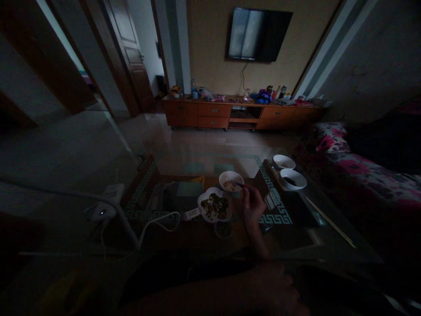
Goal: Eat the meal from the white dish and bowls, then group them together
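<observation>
Right hand (253, 205), grip closing around chopsticks (239, 184), is reaching tips into small bowl (231, 180) behind flower-shaped plate (215, 205). Left hand (276, 287) is resting nearer than plate, grip unreadable.

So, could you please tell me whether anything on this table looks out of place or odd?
Mostly tidy. One oddity: a spare pair of chopsticks lies loose and aslant on the glass table, apart from the two bowls near the sofa. A white power strip and cable trail by the food plate.
</observation>
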Tool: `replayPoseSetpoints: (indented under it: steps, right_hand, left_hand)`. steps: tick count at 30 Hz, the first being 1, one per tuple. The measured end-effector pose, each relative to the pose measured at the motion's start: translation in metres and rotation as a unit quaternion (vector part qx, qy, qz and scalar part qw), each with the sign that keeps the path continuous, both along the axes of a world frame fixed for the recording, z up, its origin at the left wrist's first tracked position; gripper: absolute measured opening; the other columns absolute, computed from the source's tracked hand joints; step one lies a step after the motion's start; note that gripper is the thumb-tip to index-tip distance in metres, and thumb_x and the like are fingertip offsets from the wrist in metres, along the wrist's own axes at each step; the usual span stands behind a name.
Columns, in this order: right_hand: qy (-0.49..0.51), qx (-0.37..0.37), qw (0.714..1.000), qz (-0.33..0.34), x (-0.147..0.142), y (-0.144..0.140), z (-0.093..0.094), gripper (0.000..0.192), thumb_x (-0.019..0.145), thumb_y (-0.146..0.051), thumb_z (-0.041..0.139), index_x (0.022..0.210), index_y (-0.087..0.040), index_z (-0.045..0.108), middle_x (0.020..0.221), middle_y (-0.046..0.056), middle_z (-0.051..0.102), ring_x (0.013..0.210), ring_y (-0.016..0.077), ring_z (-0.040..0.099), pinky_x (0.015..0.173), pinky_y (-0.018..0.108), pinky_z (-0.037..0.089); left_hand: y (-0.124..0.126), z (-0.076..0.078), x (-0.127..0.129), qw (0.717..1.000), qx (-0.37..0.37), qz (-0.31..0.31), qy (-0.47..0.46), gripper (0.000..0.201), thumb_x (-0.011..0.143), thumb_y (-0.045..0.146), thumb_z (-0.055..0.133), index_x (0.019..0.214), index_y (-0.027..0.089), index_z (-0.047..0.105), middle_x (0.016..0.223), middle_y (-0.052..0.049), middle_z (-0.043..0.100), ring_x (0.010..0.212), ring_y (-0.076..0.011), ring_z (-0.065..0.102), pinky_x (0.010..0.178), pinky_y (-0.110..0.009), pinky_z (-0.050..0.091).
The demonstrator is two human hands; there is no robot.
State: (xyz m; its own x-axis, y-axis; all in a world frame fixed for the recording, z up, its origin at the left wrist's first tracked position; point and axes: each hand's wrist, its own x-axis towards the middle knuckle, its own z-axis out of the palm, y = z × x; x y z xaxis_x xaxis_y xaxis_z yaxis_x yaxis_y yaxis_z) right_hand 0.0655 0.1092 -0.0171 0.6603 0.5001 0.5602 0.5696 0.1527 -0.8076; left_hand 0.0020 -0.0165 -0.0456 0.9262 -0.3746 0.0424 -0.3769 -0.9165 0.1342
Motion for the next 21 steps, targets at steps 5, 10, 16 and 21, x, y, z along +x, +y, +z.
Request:
replayPoseSetpoints:
  steps: [5,10,16,21]
  right_hand:
    - [-0.017,-0.026,0.999,0.032,-0.001,0.003,-0.004,0.037,0.102,-0.051,0.059,0.107,-0.019,0.078,0.097,0.008,0.082,0.081,0.0227,0.076,0.071,0.031,0.06]
    - [-0.132,-0.061,0.969,0.201,-0.027,0.003,-0.007,0.025,0.101,-0.039,0.061,0.103,-0.022,0.08,0.102,0.008,0.082,0.091,0.0241,0.079,0.083,0.036,0.063]
    - [-0.197,-0.078,0.947,0.241,-0.035,0.006,-0.01,0.021,0.101,-0.031,0.062,0.107,-0.023,0.08,0.106,0.008,0.082,0.09,0.0238,0.079,0.082,0.036,0.063]
    - [-0.212,-0.091,0.942,0.245,-0.032,0.007,-0.013,0.021,0.1,-0.03,0.063,0.109,-0.024,0.081,0.107,0.007,0.082,0.089,0.0242,0.08,0.081,0.036,0.064]
  left_hand:
    - [0.004,-0.007,0.006,0.997,-0.025,-0.027,0.065,0.048,0.07,0.056,0.087,0.106,0.027,0.073,0.096,-0.002,0.071,0.087,-0.0274,0.064,0.081,-0.047,0.053]
    - [0.01,-0.018,-0.006,0.997,-0.056,-0.025,0.041,0.058,0.067,0.066,0.085,0.108,0.027,0.071,0.106,-0.007,0.072,0.096,-0.033,0.066,0.08,-0.05,0.055]
    - [0.016,-0.012,-0.021,0.998,-0.055,-0.023,0.019,0.045,0.075,0.054,0.082,0.108,0.027,0.071,0.11,-0.01,0.07,0.095,-0.0327,0.065,0.082,-0.051,0.053]
    - [0.014,-0.016,-0.02,0.999,-0.05,-0.011,0.005,0.048,0.074,0.061,0.082,0.107,0.028,0.071,0.11,-0.009,0.07,0.098,-0.0326,0.065,0.086,-0.053,0.053]
